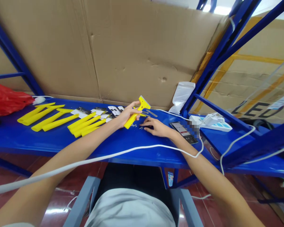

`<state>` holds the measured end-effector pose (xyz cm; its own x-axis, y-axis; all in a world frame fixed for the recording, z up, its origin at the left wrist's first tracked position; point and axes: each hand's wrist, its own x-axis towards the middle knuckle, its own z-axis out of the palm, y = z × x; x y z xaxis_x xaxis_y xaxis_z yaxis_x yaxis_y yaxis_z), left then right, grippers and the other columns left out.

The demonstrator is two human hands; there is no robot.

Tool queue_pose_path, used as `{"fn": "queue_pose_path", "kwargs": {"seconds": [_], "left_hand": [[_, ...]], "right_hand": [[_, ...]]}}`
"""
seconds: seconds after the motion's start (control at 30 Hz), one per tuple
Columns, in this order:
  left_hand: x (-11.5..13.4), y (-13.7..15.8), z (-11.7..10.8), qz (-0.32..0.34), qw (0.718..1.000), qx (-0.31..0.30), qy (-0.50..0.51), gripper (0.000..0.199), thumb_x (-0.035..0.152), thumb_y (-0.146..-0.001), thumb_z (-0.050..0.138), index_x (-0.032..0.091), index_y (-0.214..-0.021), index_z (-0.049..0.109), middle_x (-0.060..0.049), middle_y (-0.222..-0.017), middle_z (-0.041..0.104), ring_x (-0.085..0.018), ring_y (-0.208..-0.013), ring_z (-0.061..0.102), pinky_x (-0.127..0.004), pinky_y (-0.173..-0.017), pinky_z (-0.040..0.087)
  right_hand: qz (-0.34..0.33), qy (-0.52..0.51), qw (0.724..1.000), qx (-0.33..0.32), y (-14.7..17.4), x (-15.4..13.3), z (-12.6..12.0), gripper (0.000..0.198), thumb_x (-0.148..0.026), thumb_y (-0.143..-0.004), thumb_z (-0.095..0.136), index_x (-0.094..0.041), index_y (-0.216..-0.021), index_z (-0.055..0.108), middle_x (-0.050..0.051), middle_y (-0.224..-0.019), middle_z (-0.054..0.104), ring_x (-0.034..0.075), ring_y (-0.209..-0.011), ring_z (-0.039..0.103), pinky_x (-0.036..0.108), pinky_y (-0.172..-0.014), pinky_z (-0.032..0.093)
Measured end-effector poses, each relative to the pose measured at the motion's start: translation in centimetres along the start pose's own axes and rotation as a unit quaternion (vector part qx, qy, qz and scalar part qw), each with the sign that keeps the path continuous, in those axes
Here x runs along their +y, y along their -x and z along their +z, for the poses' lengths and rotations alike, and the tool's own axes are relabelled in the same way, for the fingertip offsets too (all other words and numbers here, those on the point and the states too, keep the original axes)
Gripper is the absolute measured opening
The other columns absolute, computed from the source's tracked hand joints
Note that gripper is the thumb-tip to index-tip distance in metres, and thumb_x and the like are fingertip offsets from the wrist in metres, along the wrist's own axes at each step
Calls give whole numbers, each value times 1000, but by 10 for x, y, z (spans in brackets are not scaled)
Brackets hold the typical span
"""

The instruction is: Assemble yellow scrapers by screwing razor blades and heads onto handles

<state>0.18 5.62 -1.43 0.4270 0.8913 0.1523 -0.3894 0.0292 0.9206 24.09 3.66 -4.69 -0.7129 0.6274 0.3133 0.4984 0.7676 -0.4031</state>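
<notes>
My left hand [126,116] is closed around the yellow handle of a scraper [144,103], whose wide head points up and away from me. Just to the right, my right hand [157,127] rests low over the blue tabletop, thumb and fingertips bent together beside a few tiny metal pieces, perhaps screws [134,125]. Whatever its fingertips pinch is too small to make out. Thin metal strips like blades [152,113] lie behind that hand. Left of my left hand, several yellow scraper handles [84,123] lie in a row, with black-and-white cards [81,112] among them.
A phone [183,131] and a white power strip [210,123] lie at the right. One white cable [132,149] crosses in front of my forearms. A red plastic bag [8,99] sits far left. Cardboard [142,53] and blue posts [213,67] stand behind the table.
</notes>
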Motion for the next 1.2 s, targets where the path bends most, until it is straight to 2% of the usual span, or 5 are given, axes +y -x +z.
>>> {"fn": "queue_pose_path", "kwargs": {"seconds": [0.5,0.7,0.93,1.07,1.2], "left_hand": [[-9,0,-2,2,999,-33,-8,69,7,-76,84,21,-139,59,-5,-95,72,-11,-57,63,-27,-58,50],[-12,-5,-6,-12,1000,-20,-8,71,7,-73,86,20,-138,58,-1,-86,69,-12,-55,64,-26,-56,49],[-17,-3,-2,-38,998,-43,-6,70,9,-71,86,22,-133,56,-3,-95,73,-11,-53,62,-27,-55,49],[-19,-1,2,-55,997,-55,-6,72,10,-72,87,23,-135,55,-2,-93,72,-11,-53,63,-27,-56,50],[-18,0,3,-58,996,-68,-11,73,10,-72,88,22,-136,55,-1,-92,71,-11,-54,63,-27,-56,51]], "right_hand": [[-22,-11,999,29,-1,-1,-1,14,-28,-104,71,-20,-104,83,8,-105,77,22,-97,73,37,-95,57],[-21,-2,985,170,-1,-7,-12,20,-38,-107,68,-22,-105,79,8,-103,71,20,-85,67,37,-81,58],[-33,17,932,360,-2,-15,-21,14,-37,-106,72,-24,-106,78,7,-101,68,21,-86,65,39,-80,56],[-42,23,915,402,-2,-17,-23,13,-36,-105,73,-25,-103,79,6,-96,67,21,-82,64,40,-80,57],[-27,27,916,400,-2,-15,-23,16,-40,-105,73,-25,-102,80,6,-97,67,21,-83,66,42,-83,60]]}}
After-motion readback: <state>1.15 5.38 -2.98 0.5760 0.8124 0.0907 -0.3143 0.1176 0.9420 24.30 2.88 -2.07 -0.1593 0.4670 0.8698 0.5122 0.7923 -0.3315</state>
